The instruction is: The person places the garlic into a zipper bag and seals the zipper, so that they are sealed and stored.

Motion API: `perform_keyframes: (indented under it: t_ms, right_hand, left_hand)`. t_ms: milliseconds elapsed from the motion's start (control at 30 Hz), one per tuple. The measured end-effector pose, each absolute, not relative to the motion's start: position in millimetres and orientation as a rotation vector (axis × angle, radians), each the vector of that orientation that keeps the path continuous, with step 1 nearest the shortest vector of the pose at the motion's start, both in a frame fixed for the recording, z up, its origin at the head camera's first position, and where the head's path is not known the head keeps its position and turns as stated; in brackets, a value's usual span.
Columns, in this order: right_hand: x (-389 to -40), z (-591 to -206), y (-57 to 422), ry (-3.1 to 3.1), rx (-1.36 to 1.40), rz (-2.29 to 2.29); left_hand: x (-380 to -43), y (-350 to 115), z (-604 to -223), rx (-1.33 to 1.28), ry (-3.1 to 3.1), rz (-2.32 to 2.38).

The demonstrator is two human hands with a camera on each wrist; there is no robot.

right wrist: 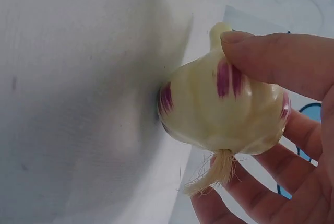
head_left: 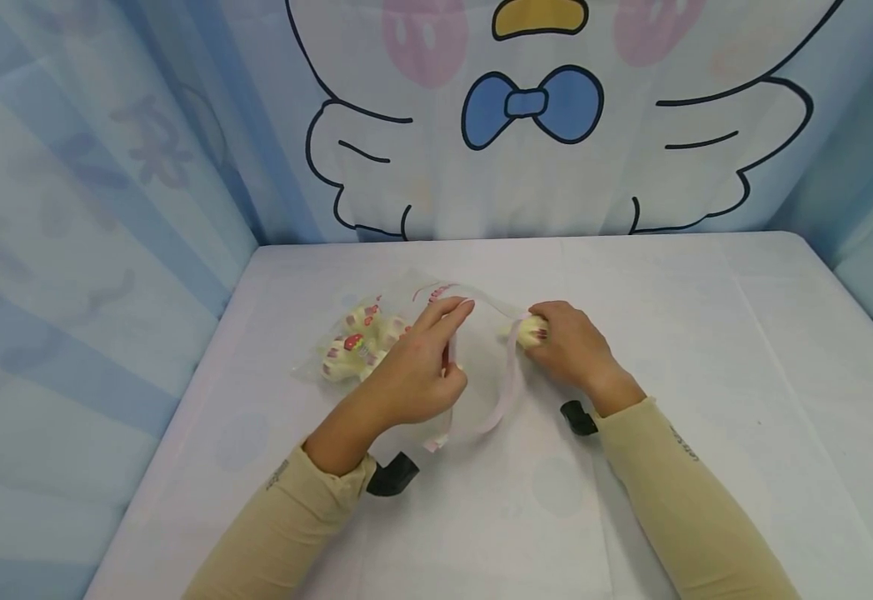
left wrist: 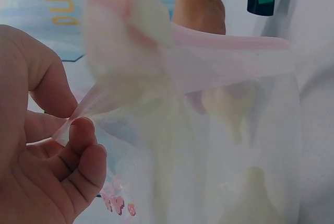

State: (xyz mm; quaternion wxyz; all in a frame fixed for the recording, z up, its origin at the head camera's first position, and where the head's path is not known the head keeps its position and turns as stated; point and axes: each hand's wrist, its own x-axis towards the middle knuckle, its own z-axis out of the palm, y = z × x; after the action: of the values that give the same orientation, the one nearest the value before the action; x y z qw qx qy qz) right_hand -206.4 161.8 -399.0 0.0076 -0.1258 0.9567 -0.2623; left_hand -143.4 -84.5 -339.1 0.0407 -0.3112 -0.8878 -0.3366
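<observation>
My left hand (head_left: pixel 425 362) pinches the pink-trimmed rim of a clear plastic bag (head_left: pixel 510 383) between thumb and fingers. The bag's mouth gapes toward the right, as the left wrist view of the bag (left wrist: pixel 235 67) shows. Several garlic bulbs (head_left: pixel 342 358), cream with purple streaks, lie in its left part. My right hand (head_left: pixel 575 342) grips another garlic bulb (right wrist: pixel 224 109) at the bag's mouth. In the right wrist view, thumb and fingers hold that bulb by its sides, its tuft of dry roots pointing down. Red print on the bag is partly covered by my left hand.
A white cloth-covered table (head_left: pixel 706 333) lies under both hands. Behind it hangs a curtain (head_left: pixel 532 183) with a cartoon figure, and a blue-striped curtain (head_left: pixel 107 250) runs along the left. Small black devices (head_left: pixel 394 475) hang beneath both wrists.
</observation>
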Motion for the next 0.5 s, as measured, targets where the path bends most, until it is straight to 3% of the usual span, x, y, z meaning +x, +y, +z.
perform_keyframes:
  t_ms: [500]
  right_hand:
    - [-200.8, -404.2, 163.5, 2.999, -0.349, -0.786]
  left_hand:
    - [-143.0, -83.9, -339.2, -0.958, -2.721, -1.031]
